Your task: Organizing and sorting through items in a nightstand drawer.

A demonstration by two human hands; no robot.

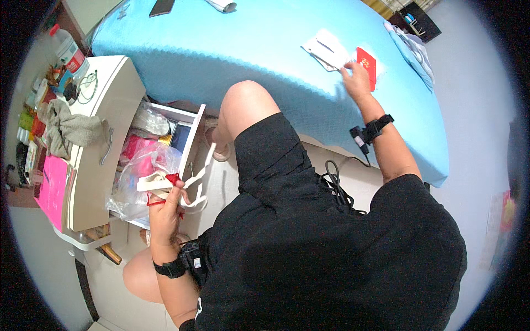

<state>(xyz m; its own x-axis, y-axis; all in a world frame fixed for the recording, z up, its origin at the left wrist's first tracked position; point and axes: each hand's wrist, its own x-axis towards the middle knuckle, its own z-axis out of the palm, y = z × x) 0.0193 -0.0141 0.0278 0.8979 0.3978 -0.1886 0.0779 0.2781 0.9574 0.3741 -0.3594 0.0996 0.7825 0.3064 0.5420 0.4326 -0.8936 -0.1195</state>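
Observation:
My left hand (167,207) is closed around a bundle of white flat strap (155,183) and red cord (173,178), with loose strap ends hanging to the right. Just beyond it a clear plastic bag (132,186) and pink packaging (138,149) lie in an open drawer (198,124). On the blue bedspread, my right hand (357,78) reaches over the gap between a stack of white papers (327,49) and a red envelope or booklet (366,62). Its fingertips are at the papers' lower corner; whether they pinch it cannot be told.
A cabinet (116,103) at the left carries a grey cloth (74,128), a pink folder (51,186), a coiled cable (87,87) and a plastic bottle (70,51). A dark phone-like object (162,6) lies on the bed (248,37). Black cable (335,186) hangs beside my lap.

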